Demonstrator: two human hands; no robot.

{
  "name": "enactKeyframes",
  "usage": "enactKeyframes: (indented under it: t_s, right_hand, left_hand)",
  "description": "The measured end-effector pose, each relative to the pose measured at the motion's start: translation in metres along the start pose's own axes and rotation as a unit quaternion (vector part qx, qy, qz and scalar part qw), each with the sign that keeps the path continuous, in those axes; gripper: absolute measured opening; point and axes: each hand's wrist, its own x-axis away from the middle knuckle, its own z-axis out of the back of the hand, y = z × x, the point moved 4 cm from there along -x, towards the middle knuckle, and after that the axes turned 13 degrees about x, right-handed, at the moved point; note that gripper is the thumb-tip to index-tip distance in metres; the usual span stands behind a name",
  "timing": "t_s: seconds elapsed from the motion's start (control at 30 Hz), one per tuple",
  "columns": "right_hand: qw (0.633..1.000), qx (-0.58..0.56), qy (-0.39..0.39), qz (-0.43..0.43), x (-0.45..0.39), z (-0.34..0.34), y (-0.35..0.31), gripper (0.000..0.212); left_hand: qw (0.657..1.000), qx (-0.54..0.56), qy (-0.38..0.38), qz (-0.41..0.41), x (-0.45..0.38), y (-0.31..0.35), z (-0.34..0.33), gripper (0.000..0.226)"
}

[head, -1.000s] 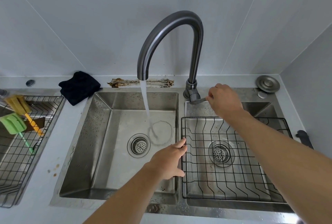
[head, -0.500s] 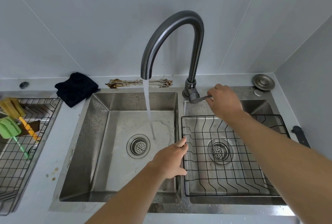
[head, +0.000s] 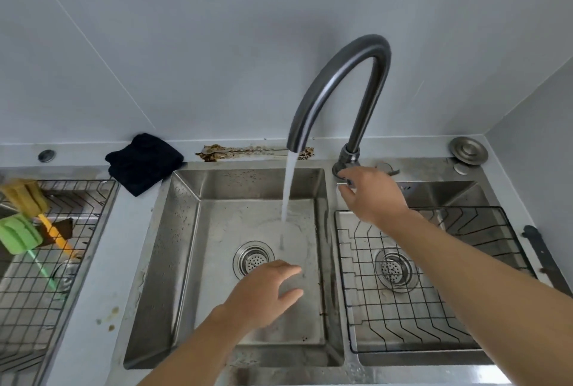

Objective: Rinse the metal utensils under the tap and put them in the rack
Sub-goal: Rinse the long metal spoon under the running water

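Right now your right hand (head: 370, 195) hovers by the base of the tap (head: 341, 88), fingers loosely spread and holding nothing; whether a fingertip touches the base you cannot tell from this angle. Your left hand (head: 266, 292) is open too, fingers apart, empty, held over the left sink basin (head: 186, 230) near its drain (head: 253, 260). Water (head: 288, 190) runs from the spout into that basin, landing just beyond your left fingertips. To the right, the wire rack (head: 434, 323) sits in the right basin with nothing in it. No metal utensils can be made out anywhere. Far left, a second rack (head: 31, 292) holds a yellow brush (head: 31, 199) and a green brush (head: 18, 235). A dark cloth (head: 144, 162) lies on the counter behind the left basin.
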Motion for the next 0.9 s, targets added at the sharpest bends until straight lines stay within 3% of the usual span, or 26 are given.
enactKeyframes:
  t_s: [0.23, 0.37, 0.47, 0.57, 0.7, 0.9]
  right_hand:
    - [0.997, -0.008, -0.070, 0.014, -0.038, -0.008, -0.051, 0.018]
    - [0.993, -0.031, -0.115, -0.020, -0.066, -0.026, -0.058, 0.019]
    - [0.992, -0.033, -0.122, 0.007, -0.094, -0.037, -0.066, 0.029]
    - [0.989, 0.038, -0.130, 0.051, -0.116, -0.033, -0.080, 0.033]
    - [0.984, 0.089, -0.129, 0.083, -0.140, -0.041, -0.088, 0.031]
    - [0.975, 0.142, -0.150, 0.080, -0.176, -0.070, -0.089, 0.017]
  left_hand:
    - [0.989, 0.089, 0.105, 0.048, 0.004, -0.047, 0.079, 0.027]
    - [0.987, 0.067, 0.142, 0.031, -0.016, -0.064, 0.119, 0.037]
    - [0.986, 0.054, 0.155, 0.034, -0.039, -0.082, 0.147, 0.032]
    - [0.985, 0.054, 0.165, 0.025, -0.064, -0.089, 0.172, 0.025]
    - [0.985, 0.011, 0.173, 0.026, -0.100, -0.098, 0.199, 0.015]
    - [0.981, -0.093, 0.166, 0.039, -0.154, -0.095, 0.220, 0.026]
